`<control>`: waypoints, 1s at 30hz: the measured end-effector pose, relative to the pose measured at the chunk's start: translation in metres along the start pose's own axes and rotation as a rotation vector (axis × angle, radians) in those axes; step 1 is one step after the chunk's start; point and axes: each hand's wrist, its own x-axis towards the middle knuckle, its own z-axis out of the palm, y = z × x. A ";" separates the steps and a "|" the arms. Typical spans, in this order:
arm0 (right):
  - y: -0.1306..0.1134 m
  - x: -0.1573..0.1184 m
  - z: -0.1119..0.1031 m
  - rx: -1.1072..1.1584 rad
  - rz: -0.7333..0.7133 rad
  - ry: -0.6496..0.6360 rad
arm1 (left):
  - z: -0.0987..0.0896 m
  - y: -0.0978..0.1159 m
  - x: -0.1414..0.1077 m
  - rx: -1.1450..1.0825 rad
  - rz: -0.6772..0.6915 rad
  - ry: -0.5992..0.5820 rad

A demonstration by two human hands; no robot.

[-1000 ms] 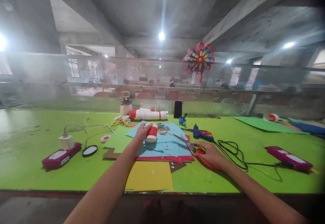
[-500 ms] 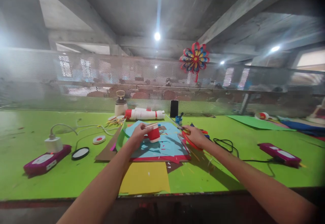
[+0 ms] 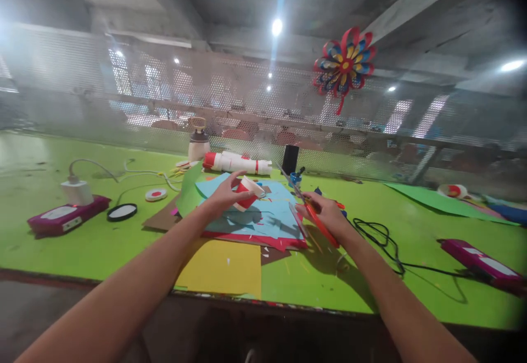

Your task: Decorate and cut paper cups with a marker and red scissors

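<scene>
My left hand (image 3: pixel 224 195) is closed around a red and white paper cup (image 3: pixel 246 201), which tilts with its white rim up and to the right. My right hand (image 3: pixel 328 213) grips a pair of scissors (image 3: pixel 320 224) by the orange handles. Their blades point up and to the left, apart from the cup. Beneath the cup lie light blue paper sheets (image 3: pixel 272 217) with small scraps on them. A red sheet (image 3: pixel 284 242) shows under their front edge, and a yellow sheet (image 3: pixel 224 269) lies nearer the table edge.
Behind the sheets lie a white and red paper tube (image 3: pixel 239 163), a bottle (image 3: pixel 199 146), a black phone-like slab (image 3: pixel 290 158) and a blue jar (image 3: pixel 295 179). Purple power strips (image 3: pixel 68 217) with cables flank the work area. A paper flower (image 3: pixel 345 66) hangs on the mesh partition.
The view has tilted down and leans sideways. The cup has turned in my left hand, its rim now facing up and right. The scissors stay in my right hand, their blades showing more clearly.
</scene>
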 end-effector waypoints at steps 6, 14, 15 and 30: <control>-0.005 -0.004 0.002 0.067 -0.036 -0.049 | -0.003 0.001 -0.003 -0.028 -0.091 -0.037; -0.016 -0.008 0.002 0.079 -0.049 -0.095 | 0.000 0.012 -0.011 -0.077 -0.144 -0.191; -0.016 -0.008 0.003 0.079 -0.048 -0.106 | 0.000 0.013 -0.011 -0.067 -0.135 -0.190; -0.013 -0.013 -0.006 0.048 -0.054 -0.310 | -0.021 0.016 0.000 0.225 0.107 -0.031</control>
